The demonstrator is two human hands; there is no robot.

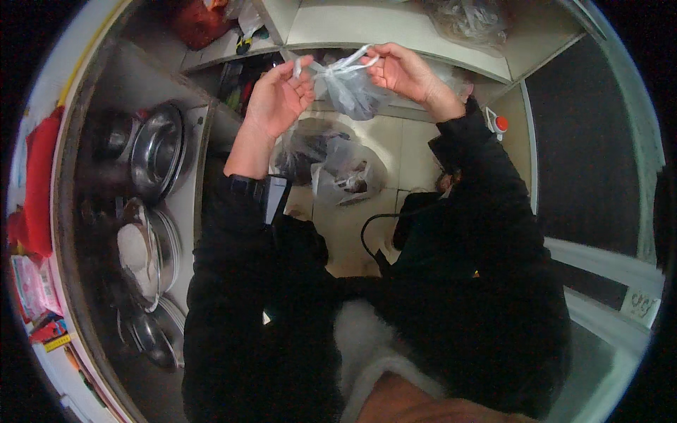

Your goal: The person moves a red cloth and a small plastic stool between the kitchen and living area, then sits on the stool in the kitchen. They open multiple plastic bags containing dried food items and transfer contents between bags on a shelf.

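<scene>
A translucent white plastic bag (pixel 355 99) hangs between my two hands, its handles drawn together in a knot at the top. With curled fingers, my left hand (pixel 277 102) grips one handle loop. My right hand (pixel 407 76) pinches the other loop and pulls it out to the right. The bag's contents cannot be made out. Below it, on the tiled floor, lies another clear plastic bag (pixel 349 173) with dark things inside. A darker plastic bag (pixel 303 144) rests against that one on the left.
Cabinet shelves (pixel 352 28) stand right in front of me, with a clear bag (pixel 469 21) at upper right and a red bag (pixel 197 25) at upper left. Metal bowls (pixel 159 151) and pot lids fill the left shelves. A bottle with a red cap (pixel 500 124) stands at right.
</scene>
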